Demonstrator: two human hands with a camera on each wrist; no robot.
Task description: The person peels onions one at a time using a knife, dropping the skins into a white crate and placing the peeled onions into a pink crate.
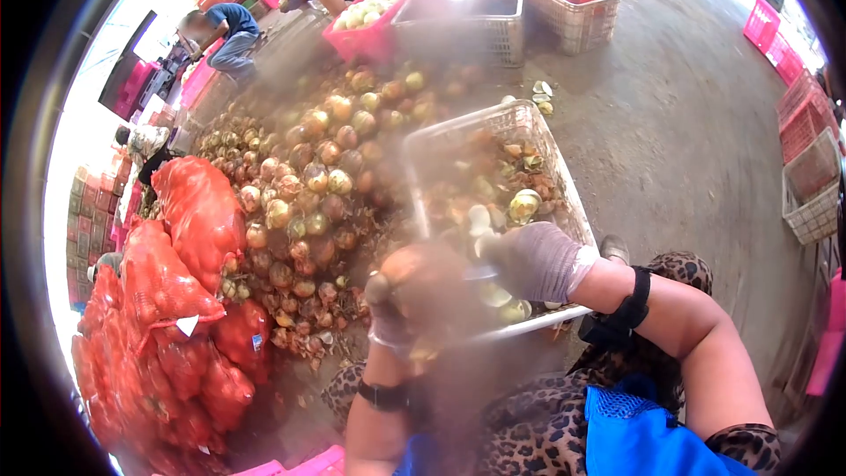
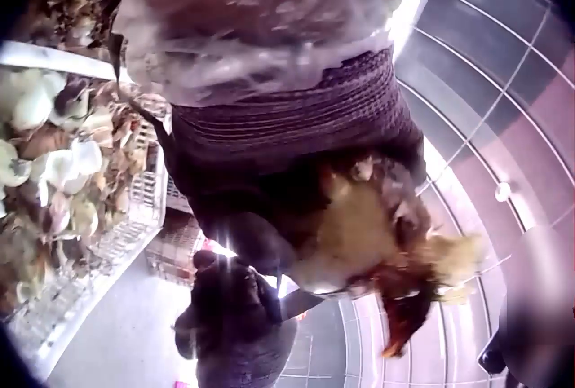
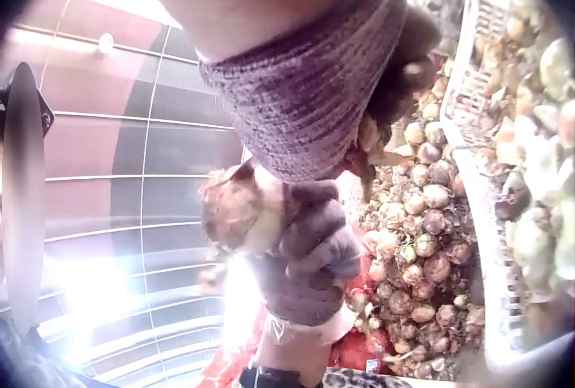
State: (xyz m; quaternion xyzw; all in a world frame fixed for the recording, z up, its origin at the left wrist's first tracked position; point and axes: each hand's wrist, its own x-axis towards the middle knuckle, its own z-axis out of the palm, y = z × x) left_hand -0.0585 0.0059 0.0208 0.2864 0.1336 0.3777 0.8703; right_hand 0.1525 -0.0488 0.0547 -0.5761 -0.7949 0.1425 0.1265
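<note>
One left hand (image 1: 388, 310) in a knitted purple-grey glove grips one round, brown-skinned onion (image 1: 416, 266) near the close end of one white, rectangular, slatted plastic crate (image 1: 529, 326) holding peelings and several pale onions. One right hand (image 1: 536, 263), gloved alike, is positioned over that crate; from here its grip cannot be determined. To the left lie one heap of unpeeled brown onions (image 1: 326, 154), too many to count, and several bulging red mesh sacks (image 1: 198, 220).
</note>
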